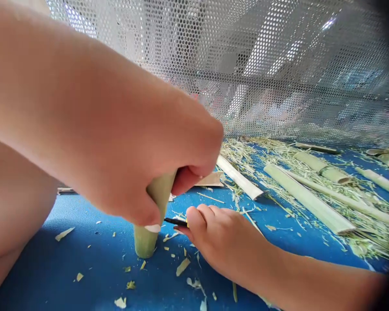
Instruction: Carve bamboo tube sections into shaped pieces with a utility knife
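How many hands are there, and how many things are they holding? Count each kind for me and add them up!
Hands, the left hand and the right hand: 2
Bamboo piece, held in the left hand: 1
Knife, held in the right hand: 1
Total: 4

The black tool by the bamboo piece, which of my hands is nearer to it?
Right. Your right hand holds the black tool; your left hand is to the left of and above its tip, gripping the bamboo piece.
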The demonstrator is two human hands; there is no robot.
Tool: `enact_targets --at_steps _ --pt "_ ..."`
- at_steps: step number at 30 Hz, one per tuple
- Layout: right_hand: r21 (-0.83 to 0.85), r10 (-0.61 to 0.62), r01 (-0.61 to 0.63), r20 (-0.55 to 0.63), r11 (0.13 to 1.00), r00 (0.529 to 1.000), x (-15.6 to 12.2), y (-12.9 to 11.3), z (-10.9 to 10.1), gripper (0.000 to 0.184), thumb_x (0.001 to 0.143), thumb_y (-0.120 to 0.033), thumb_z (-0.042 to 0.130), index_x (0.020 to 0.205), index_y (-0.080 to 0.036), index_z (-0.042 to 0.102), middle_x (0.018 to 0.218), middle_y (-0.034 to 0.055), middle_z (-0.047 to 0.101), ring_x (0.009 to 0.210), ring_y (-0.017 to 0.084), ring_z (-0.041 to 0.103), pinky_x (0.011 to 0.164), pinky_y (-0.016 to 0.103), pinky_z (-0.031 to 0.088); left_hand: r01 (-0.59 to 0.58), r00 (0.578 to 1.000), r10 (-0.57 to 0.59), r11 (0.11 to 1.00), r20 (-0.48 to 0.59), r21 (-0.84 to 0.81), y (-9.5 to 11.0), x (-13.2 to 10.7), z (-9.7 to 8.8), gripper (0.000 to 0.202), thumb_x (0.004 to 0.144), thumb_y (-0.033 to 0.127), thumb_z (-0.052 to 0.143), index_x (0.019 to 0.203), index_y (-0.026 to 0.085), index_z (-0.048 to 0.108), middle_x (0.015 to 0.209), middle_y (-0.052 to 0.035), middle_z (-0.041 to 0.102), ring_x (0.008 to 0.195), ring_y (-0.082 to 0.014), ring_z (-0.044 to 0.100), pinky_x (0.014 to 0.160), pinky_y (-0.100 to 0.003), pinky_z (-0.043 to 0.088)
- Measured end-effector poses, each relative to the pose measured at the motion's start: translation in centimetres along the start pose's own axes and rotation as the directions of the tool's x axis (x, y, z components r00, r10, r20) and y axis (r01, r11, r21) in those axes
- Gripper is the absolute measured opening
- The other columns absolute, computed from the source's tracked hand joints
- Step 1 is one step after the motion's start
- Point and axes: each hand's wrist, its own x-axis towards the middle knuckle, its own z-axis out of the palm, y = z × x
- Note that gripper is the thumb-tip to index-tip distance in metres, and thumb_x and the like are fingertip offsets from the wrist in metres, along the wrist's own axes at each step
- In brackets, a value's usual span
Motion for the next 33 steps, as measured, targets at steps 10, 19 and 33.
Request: enact_targets --at_steps 10,19,33 --pt "0.038 -0.099 0.092 0.273 0.995 0.957 -0.5 0.1 -0.1 0.019 0.09 -0.037 0.045 0.084 -0.019 0.042 0.056 -0.0016 0.052 0.043 0.013 0.047 0.041 0.03 0.01 -0.304 0.952 0.303 0.933 -0.036 -0.193 -3.2 0.7 0.8 0.015 0.055 0.013 0.068 0.06 0.021 0.057 0.057 0.0102 0.054 0.049 -0.0069 0.04 0.046 -0.021 0.023" --pt "-0.058 -0.022 0.019 -0.041 0.998 0.999 0.1 0.7 -0.6 0.024 0.096 -0.031 0.028 0.078 -0.019 0.037 0.054 -0.0021 0.046 0.044 0.012 0.043 0.043 0.028 0.015 -0.015 0.99 0.038 0.986 0.135 -0.164 -0.5 -0.1 -0.5 0.016 0.064 0.016 0.066 0.058 0.018 0.051 0.06 0.0065 0.051 0.05 -0.0067 0.042 0.048 -0.018 0.034" --pt "-0.089 -0.147 0.139 -0.087 0.986 0.985 0.2 1.5 -1.0 0.015 0.09 -0.023 0.041 0.078 -0.017 0.046 0.053 -0.0019 0.048 0.042 0.012 0.043 0.043 0.029 0.018 -0.187 0.978 0.203 0.961 0.058 -0.202 -2.1 -0.6 0.4 0.013 0.074 0.03 0.053 0.066 0.019 0.052 0.065 0.006 0.052 0.05 -0.0059 0.042 0.045 -0.017 0.033"
